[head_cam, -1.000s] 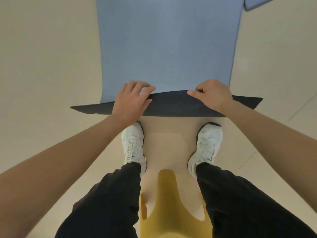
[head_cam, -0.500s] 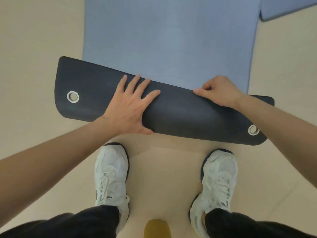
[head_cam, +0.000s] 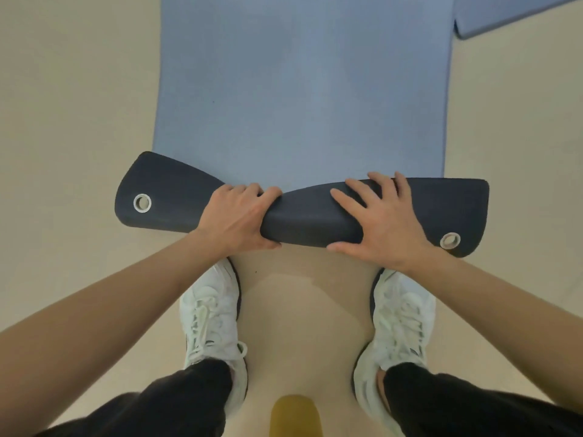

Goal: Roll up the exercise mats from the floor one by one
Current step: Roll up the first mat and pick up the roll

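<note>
A blue exercise mat [head_cam: 299, 89] lies flat on the floor, running away from me. Its near end [head_cam: 309, 219] is folded over, showing the dark underside with a metal eyelet at each corner. My left hand [head_cam: 235, 220] grips the middle-left of this fold, fingers curled over its far edge and thumb at the near side. My right hand [head_cam: 385, 222] presses on the fold right of centre, fingers spread and straight.
A second blue mat [head_cam: 504, 11] shows its corner at the top right. The floor [head_cam: 63, 121] is beige. My two white shoes [head_cam: 211, 326] stand just behind the fold, and a yellow object [head_cam: 295, 416] hangs at the bottom centre.
The folded end has been turned tighter at its middle. My left hand went from flat to curled round the fold. My right hand went from pinching the edge to pressing flat.
</note>
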